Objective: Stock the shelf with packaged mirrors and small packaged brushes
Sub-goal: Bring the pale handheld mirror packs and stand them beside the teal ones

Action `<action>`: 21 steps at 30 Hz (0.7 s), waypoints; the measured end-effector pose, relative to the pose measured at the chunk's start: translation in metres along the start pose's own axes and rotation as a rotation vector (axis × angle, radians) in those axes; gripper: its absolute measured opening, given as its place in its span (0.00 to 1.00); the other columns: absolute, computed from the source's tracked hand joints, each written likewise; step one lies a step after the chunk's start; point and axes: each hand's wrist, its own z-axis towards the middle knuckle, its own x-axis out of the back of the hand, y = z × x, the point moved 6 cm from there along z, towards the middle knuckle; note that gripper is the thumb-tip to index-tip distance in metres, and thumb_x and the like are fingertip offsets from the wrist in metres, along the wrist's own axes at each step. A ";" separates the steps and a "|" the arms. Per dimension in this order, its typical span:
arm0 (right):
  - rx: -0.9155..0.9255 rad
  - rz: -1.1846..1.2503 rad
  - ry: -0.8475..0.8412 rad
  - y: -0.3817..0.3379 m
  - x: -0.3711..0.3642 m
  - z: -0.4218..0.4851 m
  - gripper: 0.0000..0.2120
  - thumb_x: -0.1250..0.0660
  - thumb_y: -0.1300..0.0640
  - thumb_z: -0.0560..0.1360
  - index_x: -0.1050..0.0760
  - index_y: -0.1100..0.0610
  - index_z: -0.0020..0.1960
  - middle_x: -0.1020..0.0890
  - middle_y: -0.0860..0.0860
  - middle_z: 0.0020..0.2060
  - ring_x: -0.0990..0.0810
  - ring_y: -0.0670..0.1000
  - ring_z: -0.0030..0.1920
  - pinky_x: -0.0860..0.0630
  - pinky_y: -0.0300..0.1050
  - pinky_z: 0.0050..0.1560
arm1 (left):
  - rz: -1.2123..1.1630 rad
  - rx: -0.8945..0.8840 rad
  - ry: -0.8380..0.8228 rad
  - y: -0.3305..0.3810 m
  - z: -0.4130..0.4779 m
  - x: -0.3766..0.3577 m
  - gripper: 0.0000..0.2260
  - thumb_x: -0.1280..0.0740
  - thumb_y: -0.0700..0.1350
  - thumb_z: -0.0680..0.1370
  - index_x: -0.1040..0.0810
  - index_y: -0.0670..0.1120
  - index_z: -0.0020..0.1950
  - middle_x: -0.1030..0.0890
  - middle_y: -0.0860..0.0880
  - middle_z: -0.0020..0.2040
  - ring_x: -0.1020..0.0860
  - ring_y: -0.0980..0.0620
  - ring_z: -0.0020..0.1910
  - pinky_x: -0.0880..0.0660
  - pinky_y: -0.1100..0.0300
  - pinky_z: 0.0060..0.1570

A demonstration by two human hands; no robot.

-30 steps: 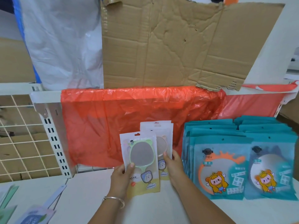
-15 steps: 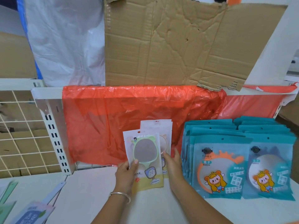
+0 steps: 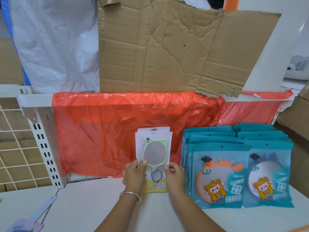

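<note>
Near left corner: loose packets (image 3: pixel 25 227) lie flat on the board, too blurred to read; a pale flat strip (image 3: pixel 44 209) lies just beyond them.
Shelf (image 3: pixel 87 210): white board, carrying all the stock.
Left wrist: silver bracelet (image 3: pixel 132 195).
Left hand (image 3: pixel 133 175): grasps the hand-mirror packs (image 3: pixel 154 148) at their lower left edge, thumb on the front face, fingers hidden behind.
Right hand (image 3: pixel 175 177): holds the same packs at the lower right edge, thumb tip on the front; the other fingers curl out of sight behind.
Hand-mirror packs, position: upright between the two hands, bottom edge at the shelf board, mid-shelf. The front pack shows a green-framed mirror with a handle; several more packs sit close behind it, tops slightly fanned. Count not readable.
Teal mirror packs (image 3: pixel 219 174): two rows standing side by side, just right of the right hand; second row (image 3: pixel 269 174) at far right. Each front pack shows a round mirror and a cartoon figure in yellow.
Red plastic sheet (image 3: pixel 103 131): hangs from the upper shelf edge (image 3: pixel 33 99), behind all packs.
Slotted upright (image 3: pixel 45 153): at left; wire grid (image 3: pixel 15 141) beyond it.
Cardboard (image 3: pixel 167 52): flattened, creased, standing on the upper shelf.
White plastic sheet (image 3: pixel 53 44): left of the cardboard.
</note>
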 end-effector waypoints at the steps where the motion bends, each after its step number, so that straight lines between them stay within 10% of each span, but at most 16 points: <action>1: -0.009 0.008 0.005 0.001 -0.002 0.000 0.02 0.35 0.59 0.77 0.25 0.54 0.46 0.28 0.53 0.53 0.28 0.40 0.41 0.34 0.27 0.36 | 0.029 -0.014 0.011 0.007 -0.004 0.004 0.19 0.40 0.67 0.69 0.22 0.55 0.46 0.25 0.50 0.50 0.27 0.43 0.54 0.26 0.41 0.53; 5: -0.011 -0.007 0.019 0.002 -0.004 0.000 0.02 0.35 0.60 0.77 0.24 0.56 0.47 0.28 0.54 0.54 0.27 0.41 0.41 0.33 0.26 0.37 | 0.005 -0.020 0.152 0.018 -0.014 0.021 0.14 0.35 0.50 0.77 0.26 0.52 0.63 0.26 0.49 0.52 0.31 0.47 0.56 0.29 0.44 0.56; 14: -0.086 0.039 -0.057 0.008 -0.005 0.002 0.10 0.32 0.55 0.75 0.28 0.50 0.56 0.25 0.49 0.51 0.23 0.47 0.49 0.30 0.34 0.42 | -0.051 0.014 0.131 -0.003 -0.006 0.015 0.15 0.41 0.55 0.74 0.18 0.51 0.50 0.19 0.47 0.48 0.24 0.43 0.53 0.28 0.44 0.58; 21: -0.100 0.105 -0.042 0.007 -0.002 0.006 0.08 0.33 0.60 0.76 0.25 0.49 0.41 0.21 0.45 0.39 0.23 0.48 0.43 0.30 0.33 0.38 | -0.156 -0.049 0.203 0.003 -0.004 0.015 0.09 0.36 0.38 0.78 0.18 0.42 0.56 0.25 0.49 0.48 0.25 0.43 0.54 0.34 0.59 0.54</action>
